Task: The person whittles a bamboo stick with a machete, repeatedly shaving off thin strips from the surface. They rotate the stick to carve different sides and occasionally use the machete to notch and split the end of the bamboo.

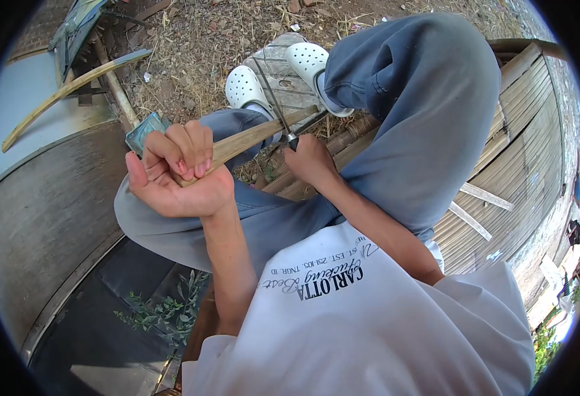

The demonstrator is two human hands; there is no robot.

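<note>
A strip of bamboo or wood (257,140) slants from my left hand (185,165) over the gap between my knees. My left hand is turned palm up, with its fingers curled down on the near end of the strip and the thumb apart. In my right hand (311,162) is a knife (271,92) with a dark handle and a long, narrow blade pointing away from me. The blade crosses the strip towards its far end; whether it touches the wood I cannot tell.
A curved strip (72,92) leans at the left by a pale panel (26,105). A bluish-green object (146,131) lies beyond my left hand. My white clogs (244,87) rest on a weathered board (283,66). Slatted bamboo (514,138) is at the right, a leafy plant (164,313) lower left.
</note>
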